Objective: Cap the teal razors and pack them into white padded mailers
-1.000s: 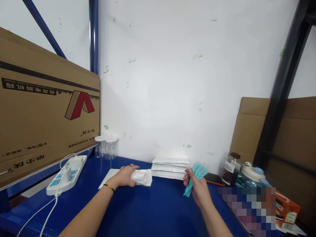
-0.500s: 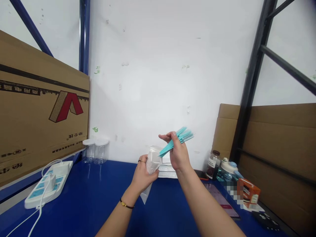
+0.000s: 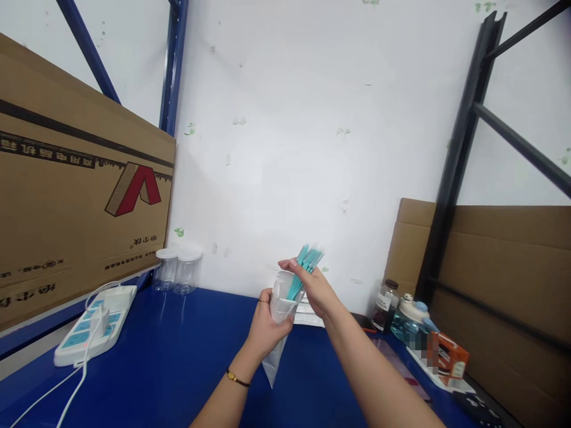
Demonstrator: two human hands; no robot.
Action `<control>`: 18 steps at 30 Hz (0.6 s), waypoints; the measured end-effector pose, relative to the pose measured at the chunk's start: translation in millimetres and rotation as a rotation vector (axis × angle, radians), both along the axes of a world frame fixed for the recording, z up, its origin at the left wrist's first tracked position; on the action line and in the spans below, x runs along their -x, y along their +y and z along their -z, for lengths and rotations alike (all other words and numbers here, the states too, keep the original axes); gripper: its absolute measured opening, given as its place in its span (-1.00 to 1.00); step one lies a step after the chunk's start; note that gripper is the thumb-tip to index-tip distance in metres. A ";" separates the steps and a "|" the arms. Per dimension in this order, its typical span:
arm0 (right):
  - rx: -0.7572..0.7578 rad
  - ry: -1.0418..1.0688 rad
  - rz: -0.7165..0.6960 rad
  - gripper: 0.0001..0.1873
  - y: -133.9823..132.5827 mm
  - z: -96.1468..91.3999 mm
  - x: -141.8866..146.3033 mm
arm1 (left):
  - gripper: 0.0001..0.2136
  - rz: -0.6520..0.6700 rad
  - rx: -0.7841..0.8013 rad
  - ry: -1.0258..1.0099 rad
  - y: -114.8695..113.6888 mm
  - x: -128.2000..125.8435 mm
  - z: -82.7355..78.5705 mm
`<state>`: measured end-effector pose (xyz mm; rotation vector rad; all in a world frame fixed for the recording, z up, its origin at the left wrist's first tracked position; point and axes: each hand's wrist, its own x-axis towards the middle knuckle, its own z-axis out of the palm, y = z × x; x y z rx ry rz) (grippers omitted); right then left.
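Observation:
My left hand (image 3: 264, 326) is closed around a white translucent plastic bag (image 3: 282, 308), whose mouth is held open and whose pointed lower end hangs below the fingers. In my right hand (image 3: 319, 290) is a bundle of thin teal sticks (image 3: 308, 260) with paler upper ends. The bundle slants down to the left, and its lower ends are inside the bag's mouth. My right index finger reaches out over the bag's rim. Behind my hands, white flat packets (image 3: 311, 317) lie on the blue table (image 3: 196, 351), partly covered by the bag and hand.
On the left are a white power strip (image 3: 96, 324) with cords, two clear lidded jars (image 3: 187, 273) and a large cardboard box (image 3: 80, 196). To the right stand a dark-capped bottle (image 3: 386, 304), a blue-and-white bottle (image 3: 408, 318) and an orange box (image 3: 448, 356), near a tablet (image 3: 397, 362).
My right hand has brought the teal bundle down and left, so its lower ends are now in the bag. The bag's mouth is wider. The whole view has shifted slightly.

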<state>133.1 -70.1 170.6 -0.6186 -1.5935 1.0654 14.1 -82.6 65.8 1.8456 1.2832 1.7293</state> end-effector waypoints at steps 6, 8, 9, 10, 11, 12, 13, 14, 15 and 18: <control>0.048 -0.118 -0.172 -0.67 3.5 17.1 -0.9 | -0.53 0.042 0.051 -0.035 6.8 3.4 7.8; 0.073 -0.117 -0.184 -0.67 5.1 18.3 -1.2 | -0.53 0.044 0.061 -0.038 8.5 3.3 9.5; 0.083 -0.121 -0.186 -0.66 5.9 18.2 -1.3 | -0.53 0.041 0.065 -0.040 9.1 3.1 10.1; 0.087 -0.126 -0.186 -0.65 6.6 17.8 -1.6 | -0.53 0.037 0.071 -0.043 9.4 3.0 10.6; 0.084 -0.128 -0.184 -0.64 7.2 17.1 -2.1 | -0.52 0.033 0.079 -0.048 9.7 3.0 10.9; 0.077 -0.124 -0.181 -0.64 7.7 16.3 -2.8 | -0.51 0.033 0.088 -0.056 9.9 3.2 11.1; 0.071 -0.118 -0.180 -0.64 8.0 15.3 -3.9 | -0.50 0.035 0.095 -0.066 10.1 3.6 11.2; 0.069 -0.112 -0.181 -0.64 8.1 14.2 -5.3 | -0.49 0.042 0.103 -0.076 10.2 4.2 11.3; 0.071 -0.108 -0.181 -0.63 8.0 13.2 -7.0 | -0.48 0.055 0.109 -0.082 10.5 4.8 11.6; 0.082 -0.140 -0.190 -0.61 6.7 11.7 -13.2 | -0.35 0.072 0.101 -0.050 10.9 4.6 15.1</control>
